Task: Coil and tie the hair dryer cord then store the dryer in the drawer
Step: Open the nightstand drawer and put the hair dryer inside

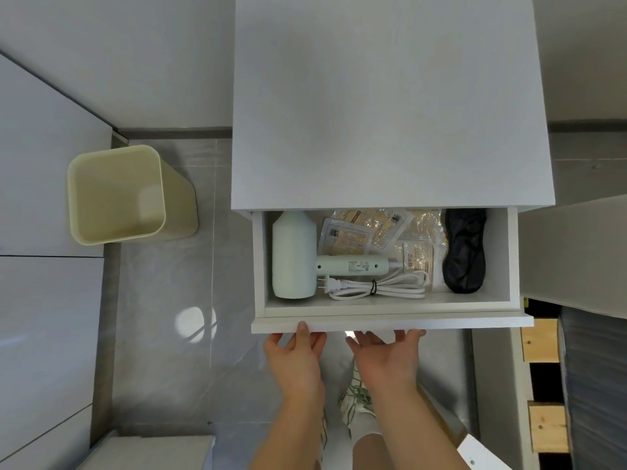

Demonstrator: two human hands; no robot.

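- The hair dryer (294, 256) lies along the drawer's (390, 323) left wall, its tied cord (376, 287) by the front edge.
- The left hand (297, 347) and right hand (390, 351), fingers straight, press the drawer front.
- Closing step; next likely an even push.

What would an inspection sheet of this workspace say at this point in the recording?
Surface: white cabinet, its drawer open.
Job's things: pale green hair dryer lies at the drawer's left, handle pointing right.
Clutter: sachets and a black pouch behind and right of the dryer.
Hands: left hand and right hand both open, fingertips at the drawer front.
Cables: white cord coiled beside the handle, bound by a black tie.
Surroundings: pale yellow bin on the tiled floor, left; wooden slats, right.
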